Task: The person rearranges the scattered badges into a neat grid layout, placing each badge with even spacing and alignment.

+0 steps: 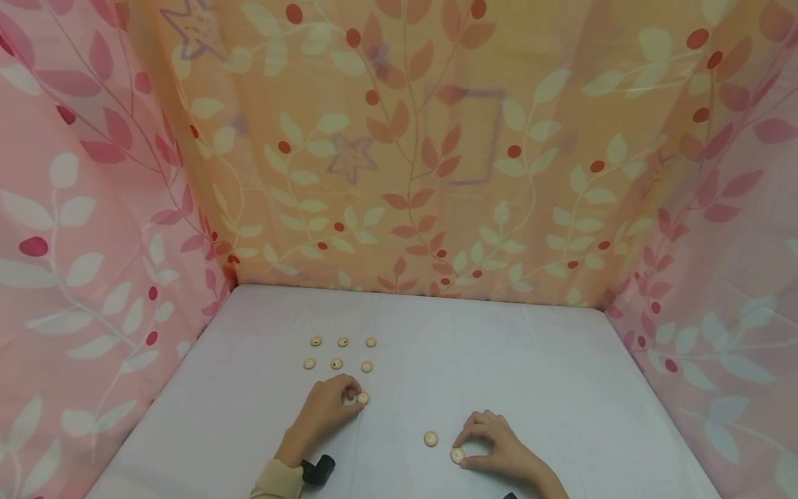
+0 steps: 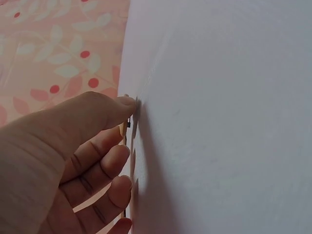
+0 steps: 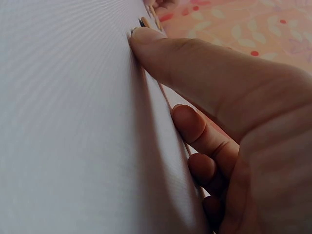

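My left hand point(image 1: 329, 405) pinches a small round wooden disc point(image 1: 364, 398) between thumb and fingertips, low at the white tabletop. My right hand point(image 1: 499, 449) pinches another wooden disc point(image 1: 458, 455) the same way, nearer the front. Just left of it lies a loose disc point(image 1: 431, 438) with dark marks on its face. In the left wrist view the thumb point(image 2: 127, 101) presses down close to the surface, and its disc is mostly hidden. The right thumb point(image 3: 148, 36) likewise covers most of its disc in the right wrist view.
Beyond the left hand, several similar discs lie in two rows, one of them a far-row disc point(image 1: 343, 342). Some carry dark marks. Leaf-patterned curtains point(image 1: 399, 173) enclose the white table point(image 1: 499, 360) at the back and both sides.
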Motion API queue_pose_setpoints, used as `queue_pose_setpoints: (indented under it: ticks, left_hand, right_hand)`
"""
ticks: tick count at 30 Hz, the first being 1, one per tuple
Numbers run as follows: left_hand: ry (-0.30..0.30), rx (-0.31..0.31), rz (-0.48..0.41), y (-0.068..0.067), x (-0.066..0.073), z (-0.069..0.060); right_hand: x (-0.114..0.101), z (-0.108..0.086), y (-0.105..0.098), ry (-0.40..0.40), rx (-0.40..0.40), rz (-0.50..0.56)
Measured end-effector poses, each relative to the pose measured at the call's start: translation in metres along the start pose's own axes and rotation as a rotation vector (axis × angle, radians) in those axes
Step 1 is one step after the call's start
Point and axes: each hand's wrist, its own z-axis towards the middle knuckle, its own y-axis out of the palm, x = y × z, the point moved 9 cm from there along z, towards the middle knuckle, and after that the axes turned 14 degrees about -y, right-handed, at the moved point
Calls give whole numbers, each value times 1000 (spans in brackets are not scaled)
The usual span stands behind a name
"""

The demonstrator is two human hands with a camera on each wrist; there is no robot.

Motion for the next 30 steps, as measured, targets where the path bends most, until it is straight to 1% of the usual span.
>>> queue_pose_setpoints:
  ticks: [3, 8, 19, 24, 30]
  left_hand:
    - [4, 4, -7, -2, 0, 1]
    - [-5, -2, -8, -4, 1, 0]
    - [-28, -19, -7, -2, -2, 1]
    - [-24, -24, -10, 1, -3, 1]
    - [-35, -23, -20, -1, 1, 1]
  right_hand:
    - [0, 0, 0, 1, 0, -2]
    - [1, 0, 1, 12, -5, -1]
    - [1, 0, 0, 6, 5, -9]
    - [0, 0, -1, -4, 9, -20]
    - [1, -1, -1, -18, 16, -23]
